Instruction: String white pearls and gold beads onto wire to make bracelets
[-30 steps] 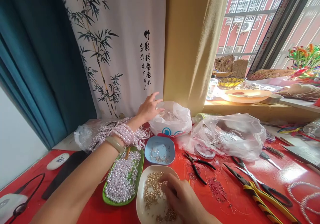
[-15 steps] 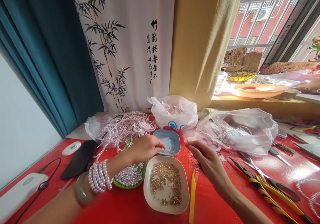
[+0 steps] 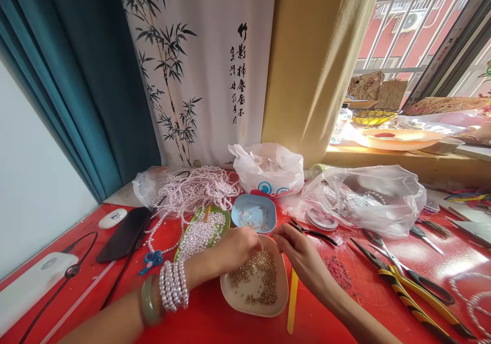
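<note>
My left hand (image 3: pixel 241 251), with a stack of pearl bracelets (image 3: pixel 173 287) and a green bangle (image 3: pixel 149 300) on its wrist, hovers over the back of a cream tray (image 3: pixel 238 303) of small gold beads (image 3: pixel 268 277). Its thumb and fingers are pinched together. Facing it, my right hand (image 3: pixel 297 247) also pinches at the tray's back right edge. Whatever lies between the fingertips is too fine to make out. Behind, a blue tray (image 3: pixel 244 201) holds small thin pieces. A green tray (image 3: pixel 227 222) of pearl beads (image 3: pixel 203 231) sits left, partly behind my left arm.
Pearl strands (image 3: pixel 199 188) and plastic bags (image 3: pixel 268 173) line the back. Small pliers (image 3: pixel 322 235), red beads (image 3: pixel 337 272), large yellow-black pliers (image 3: pixel 406 293) and scissors (image 3: pixel 425 285) lie right. A yellow strip (image 3: pixel 292 303) is beside the cream tray; blue scissors (image 3: pixel 151 261) and a phone (image 3: pixel 123 235) lie left.
Both hands have come down and closer together, from beside the blue tray to the cream tray's back edge. The small pliers and red beads now show past my right hand.
</note>
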A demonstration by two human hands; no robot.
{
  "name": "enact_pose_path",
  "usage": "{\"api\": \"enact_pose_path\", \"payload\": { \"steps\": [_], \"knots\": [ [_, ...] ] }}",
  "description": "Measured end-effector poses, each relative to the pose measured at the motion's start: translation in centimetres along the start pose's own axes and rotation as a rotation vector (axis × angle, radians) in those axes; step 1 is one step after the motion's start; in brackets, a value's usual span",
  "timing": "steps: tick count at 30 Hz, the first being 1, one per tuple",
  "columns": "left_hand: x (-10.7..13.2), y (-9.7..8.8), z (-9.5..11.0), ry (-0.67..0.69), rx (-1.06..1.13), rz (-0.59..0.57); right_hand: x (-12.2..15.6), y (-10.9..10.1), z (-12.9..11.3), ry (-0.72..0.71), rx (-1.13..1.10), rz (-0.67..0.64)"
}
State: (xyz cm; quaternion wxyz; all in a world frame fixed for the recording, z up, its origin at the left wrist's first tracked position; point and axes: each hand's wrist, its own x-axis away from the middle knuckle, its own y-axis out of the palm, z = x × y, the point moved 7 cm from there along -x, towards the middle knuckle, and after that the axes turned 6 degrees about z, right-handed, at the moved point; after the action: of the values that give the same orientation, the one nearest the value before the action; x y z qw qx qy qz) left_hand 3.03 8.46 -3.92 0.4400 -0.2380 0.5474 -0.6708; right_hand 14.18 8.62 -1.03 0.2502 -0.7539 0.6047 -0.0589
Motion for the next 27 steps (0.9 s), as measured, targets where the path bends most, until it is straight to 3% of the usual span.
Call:
{"api": "enact_pose_path", "payload": {
  "steps": [11,17,27],
  "knots": [
    [-0.9,0.4,1.8,0.152,-0.248,-0.094,0.2,-1.1,0.4,0.034,0.184,0.085],
    [-1.0,0.4,2.5,0.278,-0.342,-0.097,0.1,-1.2,0.3,0.037,0.133,0.092],
    [-1.4,0.6,1.9,0.233,-0.336,-0.059,0.2,-0.9,0.2,0.045,0.080,0.058]
  ]
}}
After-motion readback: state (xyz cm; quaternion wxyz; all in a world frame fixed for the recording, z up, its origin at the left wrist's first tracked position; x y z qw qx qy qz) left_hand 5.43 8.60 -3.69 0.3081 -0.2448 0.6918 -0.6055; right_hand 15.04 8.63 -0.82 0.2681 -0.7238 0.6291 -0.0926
